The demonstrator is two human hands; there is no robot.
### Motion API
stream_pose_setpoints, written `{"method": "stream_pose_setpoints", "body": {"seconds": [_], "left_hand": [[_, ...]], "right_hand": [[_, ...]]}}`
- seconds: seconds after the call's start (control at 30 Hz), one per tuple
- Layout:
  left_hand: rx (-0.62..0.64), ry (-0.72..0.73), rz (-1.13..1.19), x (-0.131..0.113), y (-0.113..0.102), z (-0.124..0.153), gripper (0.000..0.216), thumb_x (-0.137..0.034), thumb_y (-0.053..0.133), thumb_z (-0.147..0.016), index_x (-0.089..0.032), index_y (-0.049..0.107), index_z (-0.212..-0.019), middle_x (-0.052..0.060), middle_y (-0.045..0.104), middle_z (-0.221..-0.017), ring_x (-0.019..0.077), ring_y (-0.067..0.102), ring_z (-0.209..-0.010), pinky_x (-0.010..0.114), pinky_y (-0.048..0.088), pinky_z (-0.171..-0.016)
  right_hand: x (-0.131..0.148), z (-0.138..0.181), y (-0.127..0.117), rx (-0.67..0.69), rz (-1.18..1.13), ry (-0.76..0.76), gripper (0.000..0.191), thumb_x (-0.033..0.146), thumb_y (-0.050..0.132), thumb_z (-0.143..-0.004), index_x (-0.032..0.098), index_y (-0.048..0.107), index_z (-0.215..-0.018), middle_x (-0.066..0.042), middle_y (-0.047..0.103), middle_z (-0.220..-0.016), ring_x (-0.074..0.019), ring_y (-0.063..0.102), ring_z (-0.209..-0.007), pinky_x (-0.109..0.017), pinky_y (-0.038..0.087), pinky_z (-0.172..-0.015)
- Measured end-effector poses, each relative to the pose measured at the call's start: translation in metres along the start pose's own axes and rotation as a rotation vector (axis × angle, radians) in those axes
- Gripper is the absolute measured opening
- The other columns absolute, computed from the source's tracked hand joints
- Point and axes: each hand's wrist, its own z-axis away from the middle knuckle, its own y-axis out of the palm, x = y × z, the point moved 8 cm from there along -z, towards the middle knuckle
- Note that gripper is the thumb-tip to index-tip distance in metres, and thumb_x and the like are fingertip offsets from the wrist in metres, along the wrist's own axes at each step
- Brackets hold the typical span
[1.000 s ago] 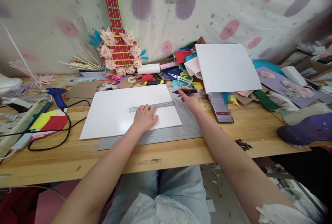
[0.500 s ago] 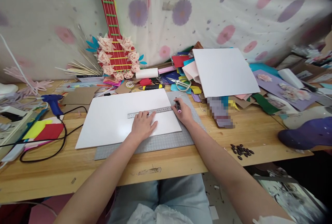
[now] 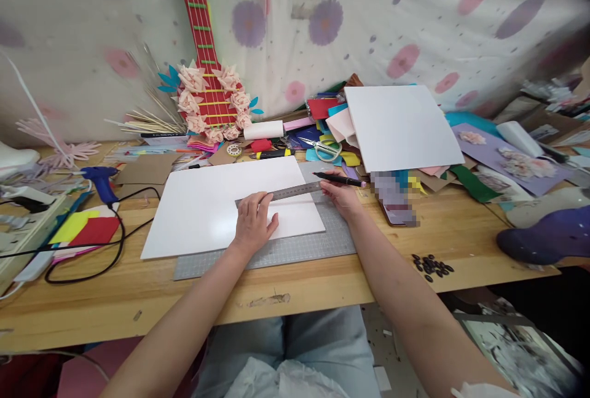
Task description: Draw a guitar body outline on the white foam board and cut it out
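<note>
The left hand (image 3: 252,221) is pressing flat on the metal ruler (image 3: 282,192) lying across the white board (image 3: 207,207); the right hand (image 3: 342,195) is gripping a black marker (image 3: 338,180) at the ruler's right end, over the grey cutting mat (image 3: 332,235).

Ruler (image 3: 288,192): thin grey metal strip, lying flat across the white board, its right end jutting past the board's edge.
Pen (image 3: 340,180): black, slim, held nearly level, tip toward the ruler's right end.
White board (image 3: 203,207): large blank sheet, flat on the grey cutting mat (image 3: 295,249).
</note>
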Motion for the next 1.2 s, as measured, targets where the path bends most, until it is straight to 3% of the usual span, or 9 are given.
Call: {"method": "stream_pose_setpoints", "body": {"seconds": [0.1, 0.33, 0.47, 0.57, 0.63, 0.77, 0.9, 1.07, 1.2], "left_hand": [[-0.057, 0.008, -0.024, 0.004, -0.002, -0.003, 0.047, -0.036, 0.054, -0.081, -0.013, 0.049, -0.122, 0.017, 0.053, -0.118, 0.0287, 0.047, -0.112, 0.044, 0.036, -0.096], [0.125, -0.082, 0.118, 0.019, -0.008, -0.019, 0.019, -0.031, 0.052, -0.085, -0.021, 0.060, -0.099, 0.006, 0.065, -0.092, 0.0204, 0.060, -0.083, 0.032, 0.044, -0.071], [-0.101, -0.488, 0.473, 0.068, -0.036, -0.039, 0.021, -0.034, 0.059, -0.078, -0.021, 0.058, -0.095, 0.002, 0.062, -0.084, 0.0164, 0.059, -0.075, 0.028, 0.044, -0.067], [-0.235, -0.876, 0.971, 0.096, -0.027, -0.042, 0.026, -0.041, 0.060, -0.075, -0.019, 0.054, -0.087, 0.001, 0.062, -0.079, 0.0123, 0.059, -0.066, 0.027, 0.045, -0.065], [-0.238, -0.996, 1.170, 0.092, -0.014, -0.046, 0.030, -0.045, 0.063, -0.072, -0.018, 0.053, -0.083, 0.003, 0.065, -0.081, 0.0131, 0.062, -0.072, 0.028, 0.045, -0.072], [-0.168, -0.982, 1.269, 0.054, 0.009, -0.054, 0.027, -0.043, 0.063, -0.073, -0.018, 0.054, -0.081, 0.008, 0.069, -0.092, 0.0181, 0.060, -0.098, 0.030, 0.041, -0.084], [-0.158, -1.014, 1.341, 0.024, 0.036, -0.059, 0.025, -0.036, 0.066, -0.070, -0.019, 0.053, -0.083, 0.005, 0.069, -0.086, 0.0185, 0.063, -0.088, 0.029, 0.045, -0.076], [-0.112, -0.983, 1.394, 0.003, 0.065, -0.069, 0.025, -0.036, 0.066, -0.070, -0.020, 0.052, -0.083, 0.002, 0.066, -0.075, 0.0176, 0.065, -0.074, 0.030, 0.049, -0.067], [-0.032, -0.889, 1.263, 0.001, 0.074, -0.081, 0.033, -0.041, 0.065, -0.073, -0.020, 0.053, -0.095, 0.007, 0.068, -0.092, 0.0195, 0.064, -0.088, 0.032, 0.048, -0.078]], "right_hand": [[0.009, 0.004, 0.000, 0.065, -0.083, 0.003, 0.041, 0.025, 0.077, -0.053, 0.024, 0.053, -0.086, 0.008, 0.055, -0.064, -0.0060, 0.048, -0.052, -0.020, 0.038, -0.050], [0.007, 0.004, 0.006, 0.114, -0.199, 0.033, 0.037, 0.029, 0.075, -0.059, 0.026, 0.053, -0.089, 0.007, 0.059, -0.067, -0.0058, 0.051, -0.053, -0.019, 0.041, -0.051], [0.000, 0.002, -0.001, 0.033, -0.203, 0.042, 0.036, 0.037, 0.071, -0.065, 0.026, 0.051, -0.093, 0.004, 0.067, -0.079, -0.0067, 0.057, -0.058, -0.020, 0.044, -0.056], [-0.001, 0.003, 0.006, 0.028, -0.119, 0.046, 0.039, 0.038, 0.071, -0.065, 0.025, 0.050, -0.094, 0.003, 0.068, -0.079, -0.0078, 0.059, -0.060, -0.022, 0.047, -0.058], [0.004, 0.007, 0.021, 0.052, -0.068, 0.029, 0.039, 0.044, 0.068, -0.068, 0.024, 0.048, -0.095, 0.001, 0.069, -0.079, -0.0101, 0.062, -0.063, -0.025, 0.049, -0.063], [0.025, 0.016, 0.071, 0.184, 0.023, -0.077, 0.039, 0.051, 0.058, -0.075, 0.026, 0.042, -0.100, -0.001, 0.069, -0.088, -0.0134, 0.065, -0.071, -0.034, 0.052, -0.073], [0.038, 0.020, 0.106, 0.315, 0.144, -0.187, 0.040, 0.044, 0.068, -0.068, 0.026, 0.043, -0.094, -0.002, 0.067, -0.092, -0.0154, 0.064, -0.080, -0.035, 0.051, -0.076], [0.030, 0.010, 0.096, 0.226, 0.270, -0.208, 0.038, 0.034, 0.067, -0.065, 0.026, 0.040, -0.090, 0.002, 0.064, -0.077, -0.0163, 0.062, -0.070, -0.033, 0.050, -0.066], [0.032, -0.001, 0.058, 0.046, 0.449, -0.239, 0.031, 0.025, 0.057, -0.065, 0.025, 0.041, -0.092, 0.003, 0.061, -0.074, -0.0146, 0.060, -0.066, -0.029, 0.047, -0.063]]}}
